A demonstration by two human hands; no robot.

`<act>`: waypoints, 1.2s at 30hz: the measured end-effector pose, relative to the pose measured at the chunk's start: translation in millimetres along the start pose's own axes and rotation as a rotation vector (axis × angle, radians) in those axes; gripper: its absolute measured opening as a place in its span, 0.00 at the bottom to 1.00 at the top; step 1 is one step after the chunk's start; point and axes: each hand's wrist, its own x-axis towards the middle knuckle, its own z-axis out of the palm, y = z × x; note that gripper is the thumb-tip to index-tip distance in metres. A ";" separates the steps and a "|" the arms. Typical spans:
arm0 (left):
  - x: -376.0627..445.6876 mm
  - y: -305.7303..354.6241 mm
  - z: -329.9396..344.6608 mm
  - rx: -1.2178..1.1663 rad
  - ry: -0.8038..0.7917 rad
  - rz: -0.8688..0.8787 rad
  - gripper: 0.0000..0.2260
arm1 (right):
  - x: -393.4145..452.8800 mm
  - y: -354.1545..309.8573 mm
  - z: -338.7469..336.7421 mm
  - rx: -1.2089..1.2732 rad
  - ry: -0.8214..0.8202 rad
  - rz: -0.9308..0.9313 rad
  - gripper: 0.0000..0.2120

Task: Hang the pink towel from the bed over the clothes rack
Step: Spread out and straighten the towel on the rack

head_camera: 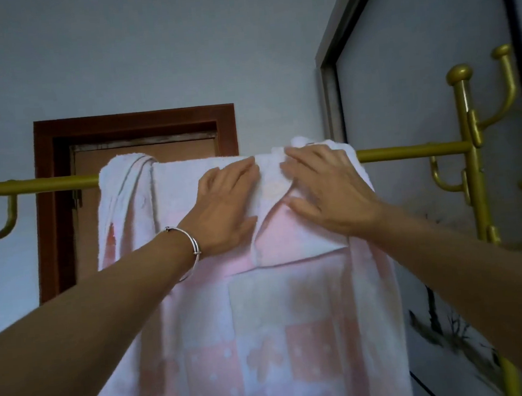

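Across the gold bar of the clothes rack (407, 152) hangs the pink towel (264, 324), draped over the rail and falling straight down toward the bottom of the view, its checked pink-and-white pattern facing the camera. Both arms reach up to it. The left hand (222, 207) lies flat on the towel just below the bar, fingers extended and close together, the thumb down by a loose fold; a silver bracelet (191, 248) circles that wrist. The right hand (325, 189) sits just beside it, palm down, fingers a little spread over the bunched top edge, thumb stretched along a folded-over flap (289, 242) of cloth. Neither hand closes around the fabric; they press on it, and whether any fingertip hooks behind the rail cannot be told. At the towel's left end the cloth gathers into narrow pleats over the bar. To the right stands the rack's post (470, 154) with its curved hooks; behind the towel, a brown door frame (133, 123) against the pale wall.
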 end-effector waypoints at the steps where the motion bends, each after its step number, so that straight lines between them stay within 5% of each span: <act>1: -10.0 4.1 7.5 0.039 -0.021 0.016 0.39 | -9.0 -5.2 2.9 -0.003 -0.098 -0.019 0.36; 4: -36.1 19.0 27.1 0.320 -0.105 0.090 0.47 | -28.8 -14.7 15.1 -0.062 -0.232 -0.040 0.42; 7: -50.6 31.7 41.4 0.536 -0.027 0.054 0.28 | -41.1 -23.7 24.7 -0.100 -0.191 -0.065 0.48; 11: -48.0 22.8 25.1 0.505 0.097 -0.018 0.21 | -43.6 -34.1 34.6 -0.153 -0.164 -0.079 0.49; 14: -40.5 16.6 -12.2 0.437 0.095 -0.075 0.07 | -33.2 -43.7 25.0 -0.255 -0.121 0.033 0.38; 17: -29.8 9.7 -45.7 0.319 0.059 -0.218 0.09 | -11.2 -57.3 10.5 -0.321 -0.048 0.090 0.19; 21: -26.5 -18.6 -78.3 0.446 0.028 -0.229 0.10 | 17.6 -54.0 -11.4 -0.168 0.111 0.255 0.14; 23: -26.8 -36.6 -92.0 0.434 -0.012 -0.326 0.10 | 36.4 -52.2 -23.6 0.048 0.216 0.482 0.15; 26: -16.9 -54.4 -106.5 0.117 0.082 -0.511 0.10 | 72.1 -55.8 -29.8 0.842 0.244 0.813 0.14; 28: -3.3 -61.8 -110.0 -0.342 0.235 -0.582 0.11 | 84.8 -59.4 -25.8 1.007 0.334 0.800 0.14; 31: 17.4 -66.1 -111.8 -0.923 0.339 -0.576 0.10 | 86.2 -68.3 -15.9 0.795 0.249 0.658 0.17; 36: 37.6 -70.7 -92.6 -1.011 0.211 -0.540 0.12 | 88.1 -89.3 7.1 0.569 0.043 0.486 0.48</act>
